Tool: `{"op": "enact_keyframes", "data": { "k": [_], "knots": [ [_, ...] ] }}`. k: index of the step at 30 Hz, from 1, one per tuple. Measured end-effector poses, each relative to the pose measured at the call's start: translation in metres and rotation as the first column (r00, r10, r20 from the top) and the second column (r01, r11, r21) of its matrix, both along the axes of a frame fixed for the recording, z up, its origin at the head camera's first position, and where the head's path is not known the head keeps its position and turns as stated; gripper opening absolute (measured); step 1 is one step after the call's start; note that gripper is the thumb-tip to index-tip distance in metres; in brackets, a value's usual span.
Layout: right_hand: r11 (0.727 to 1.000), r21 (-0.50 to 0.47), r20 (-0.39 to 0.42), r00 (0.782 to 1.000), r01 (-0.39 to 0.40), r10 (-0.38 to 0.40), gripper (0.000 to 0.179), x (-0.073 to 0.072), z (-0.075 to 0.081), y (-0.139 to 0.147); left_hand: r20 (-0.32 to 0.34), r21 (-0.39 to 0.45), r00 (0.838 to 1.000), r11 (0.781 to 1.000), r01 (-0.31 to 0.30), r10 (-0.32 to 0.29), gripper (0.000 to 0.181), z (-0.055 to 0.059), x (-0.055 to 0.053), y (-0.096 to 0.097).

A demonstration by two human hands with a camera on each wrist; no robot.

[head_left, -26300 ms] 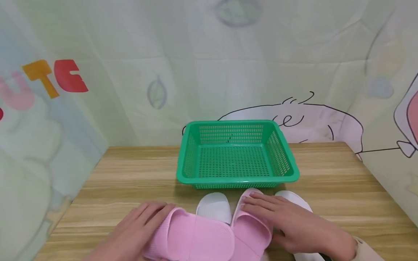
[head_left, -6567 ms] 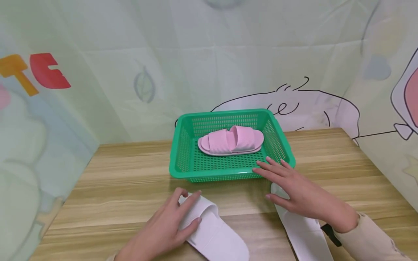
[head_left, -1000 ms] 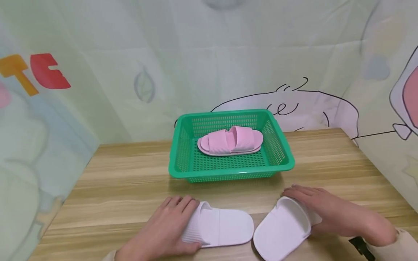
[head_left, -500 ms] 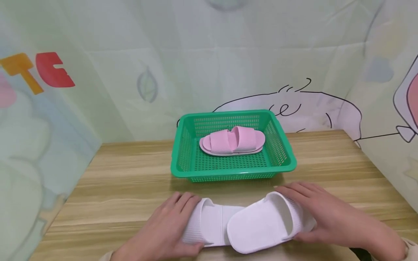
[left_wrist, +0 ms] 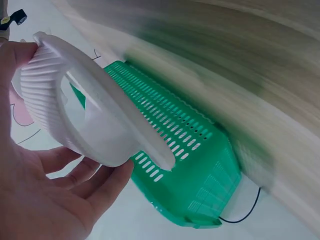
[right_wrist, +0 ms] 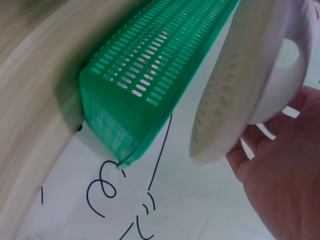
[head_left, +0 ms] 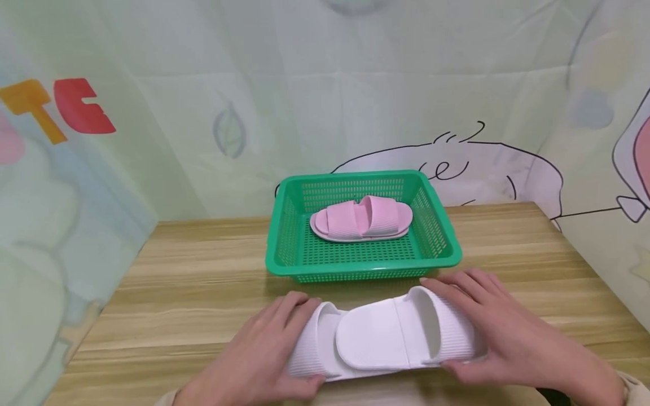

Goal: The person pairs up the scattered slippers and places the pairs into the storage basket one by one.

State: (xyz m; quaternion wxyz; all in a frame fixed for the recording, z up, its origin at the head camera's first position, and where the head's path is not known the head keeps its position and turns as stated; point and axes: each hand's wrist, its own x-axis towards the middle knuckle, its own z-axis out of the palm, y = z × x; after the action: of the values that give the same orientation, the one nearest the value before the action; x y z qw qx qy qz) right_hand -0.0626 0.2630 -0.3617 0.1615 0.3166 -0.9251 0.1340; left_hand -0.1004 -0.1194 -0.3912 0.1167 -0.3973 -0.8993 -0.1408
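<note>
My left hand grips a white slide slipper around its ribbed strap, thumb at the near side and fingers at the far side. My right hand holds a second white slipper by its strap in the same way. The heel of this second slipper overlaps the first one's footbed and reaches close to its strap, so the first one's heel is hidden. Both wrist views show the white slippers raised off the wooden surface. Behind them, a pair of pink slippers lies nested in a green basket.
The perforated basket stands at the back middle of the wooden table. A printed curtain hangs behind and along both sides. Between the white slippers and the basket's front runs a narrow strip of tabletop.
The right white slipper has moved left from beside the left one to over its footbed and turned level. Both slippers have risen slightly. Since the oldest frame, the pink slippers have gone into the basket.
</note>
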Motion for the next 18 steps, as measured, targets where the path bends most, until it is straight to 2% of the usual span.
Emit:
{"op": "enact_keyframes", "data": {
  "k": [8,11,15,18],
  "knots": [
    [1.0,-0.022,-0.012,1.0,-0.01,0.01,0.114,-0.001,0.002,-0.005,0.002,-0.026,1.0,1.0,0.007,-0.007,0.096,0.008,0.002,0.004],
    [0.999,-0.029,-0.012,1.0,-0.023,0.023,0.112,-0.002,0.001,-0.007,-0.026,-0.02,0.999,1.0,0.022,-0.022,0.097,0.009,0.002,0.006],
    [0.999,-0.035,0.008,0.999,-0.035,0.035,0.11,-0.002,-0.001,-0.01,-0.099,0.005,0.994,0.999,0.053,-0.053,0.099,0.007,0.003,0.008],
    [0.998,-0.039,0.023,0.999,-0.042,0.043,0.11,-0.002,-0.002,-0.013,-0.118,0.012,0.991,0.998,0.062,-0.06,0.099,0.006,0.003,0.01]
  ]
}}
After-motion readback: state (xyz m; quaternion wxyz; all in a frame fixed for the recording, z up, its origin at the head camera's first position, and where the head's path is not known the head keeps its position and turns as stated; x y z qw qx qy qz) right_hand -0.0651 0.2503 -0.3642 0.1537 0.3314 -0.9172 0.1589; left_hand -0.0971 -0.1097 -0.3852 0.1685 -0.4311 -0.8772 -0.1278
